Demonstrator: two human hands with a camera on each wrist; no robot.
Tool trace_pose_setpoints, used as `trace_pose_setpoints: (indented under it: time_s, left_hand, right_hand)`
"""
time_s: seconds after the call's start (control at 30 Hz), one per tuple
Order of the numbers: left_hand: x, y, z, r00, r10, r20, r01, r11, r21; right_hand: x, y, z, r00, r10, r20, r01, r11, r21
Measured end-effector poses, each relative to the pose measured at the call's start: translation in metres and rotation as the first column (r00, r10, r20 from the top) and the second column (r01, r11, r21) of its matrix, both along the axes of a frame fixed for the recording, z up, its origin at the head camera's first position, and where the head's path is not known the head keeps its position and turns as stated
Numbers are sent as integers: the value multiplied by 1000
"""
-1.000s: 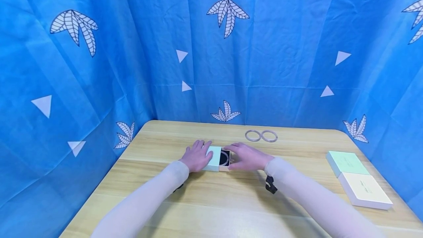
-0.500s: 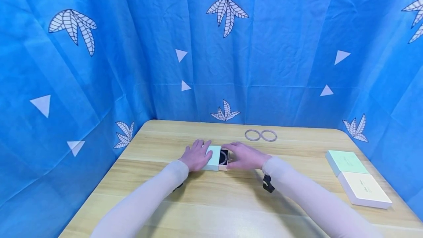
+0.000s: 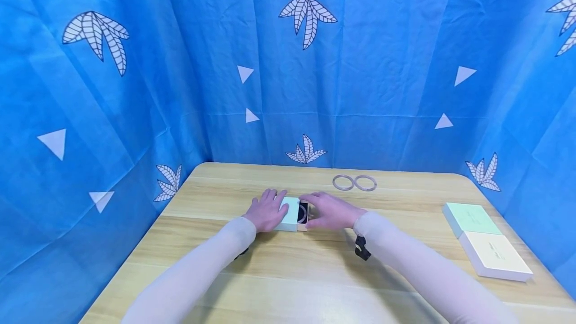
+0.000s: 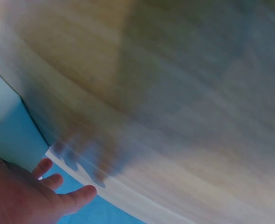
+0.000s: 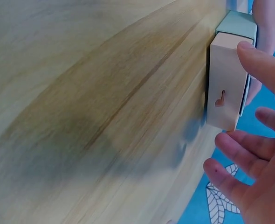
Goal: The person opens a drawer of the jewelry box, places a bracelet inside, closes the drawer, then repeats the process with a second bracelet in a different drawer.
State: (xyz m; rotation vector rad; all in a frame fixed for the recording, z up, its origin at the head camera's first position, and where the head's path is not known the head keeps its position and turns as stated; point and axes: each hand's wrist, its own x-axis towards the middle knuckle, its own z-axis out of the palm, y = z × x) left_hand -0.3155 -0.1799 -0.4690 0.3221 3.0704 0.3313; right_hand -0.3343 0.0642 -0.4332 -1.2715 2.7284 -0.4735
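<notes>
A small box lies on the table, its mint-green sleeve [image 3: 291,213] part-way over a pale pink drawer [image 3: 302,227]. Inside the drawer's dark lining shows part of a bangle [image 3: 305,212]. My left hand [image 3: 266,211] rests over the sleeve's left part, thumb on its top; in the left wrist view its fingers [image 4: 81,196] stretch out straight past the sleeve [image 4: 4,107]. My right hand [image 3: 335,211] pinches the drawer's outer end, thumb at the near corner and fingers at the far one. The right wrist view shows the drawer's end face [image 5: 226,79] with a small notch.
Two bangles [image 3: 343,188] lie side by side toward the back of the wooden table [image 3: 288,274]. At the right, a green box [image 3: 472,218] adjoins a cream box [image 3: 497,254]. Blue patterned curtains [image 3: 382,64] hang behind and along both sides.
My right hand has moved slightly left, and the drawer has slid further into the sleeve, so less of the bangle shows. My left hand stays on the sleeve.
</notes>
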Motion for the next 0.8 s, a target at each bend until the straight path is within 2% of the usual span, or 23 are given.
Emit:
trace_pose_setpoints:
  time_s: [0.47,0.8]
  left_hand:
    - [0,1,2,1000,-3,10,3,1000,-8]
    - [-4,-2,-6,1000,2,12,-2,1000,-13]
  right_hand:
    - [1,-4,-1,1000,11,0,-11,1000,-28]
    - [0,-7,-2,1000,12,-16,-12,999,-29]
